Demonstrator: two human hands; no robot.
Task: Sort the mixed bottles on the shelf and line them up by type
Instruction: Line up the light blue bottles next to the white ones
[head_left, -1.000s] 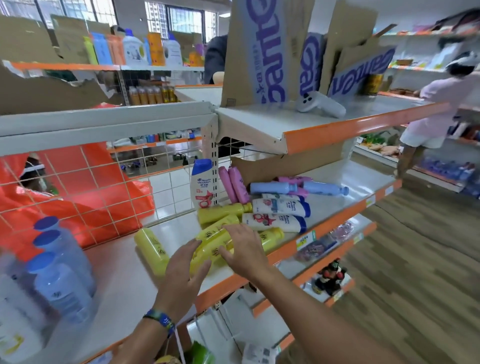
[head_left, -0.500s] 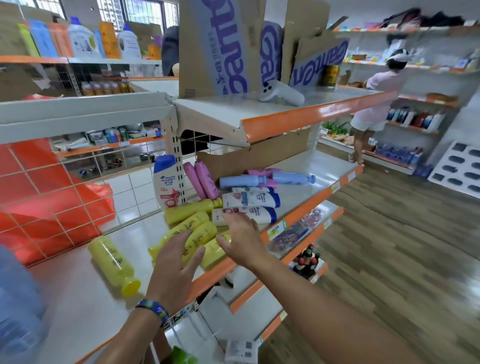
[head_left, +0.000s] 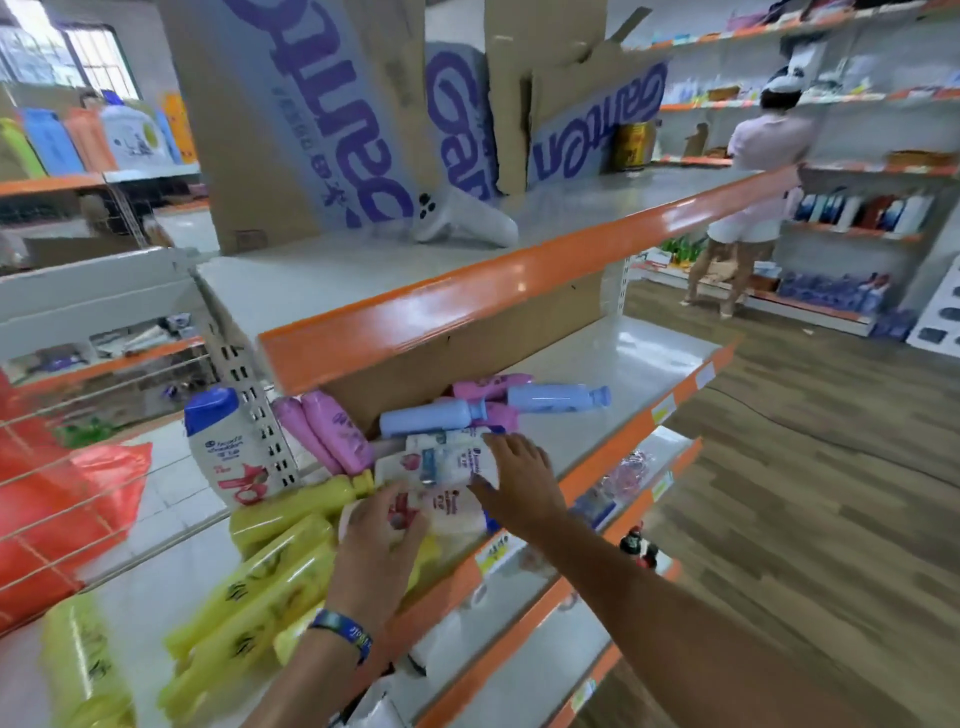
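The shelf (head_left: 628, 358) holds the bottles bunched at its left part, while the stretch to the right, out to the orange front lip (head_left: 597, 470), lies bare. The left hand (head_left: 382, 535) curls its fingers over the nearer white bottle (head_left: 452, 506), which lies on its side close to the lip. The right hand (head_left: 514, 478) spans the cap end of the farther white bottle (head_left: 441, 457) with fingers above and thumb below; motion blur hides whether it truly grips. The two white bottles lie touching. Left of them the yellow bottles (head_left: 270, 587) lie packed side by side, their near ends reaching the lip, and one more yellow bottle (head_left: 83, 665) lies apart at the far left. Behind, pink bottles (head_left: 332, 436) lean against the perforated post (head_left: 249, 415), and blue bottles (head_left: 431, 415) lie flat under the upper shelf (head_left: 363, 270), whose orange edge (head_left: 467, 296) overhangs them closely. An upright blue-capped bottle (head_left: 228, 452) stands just beside the post.
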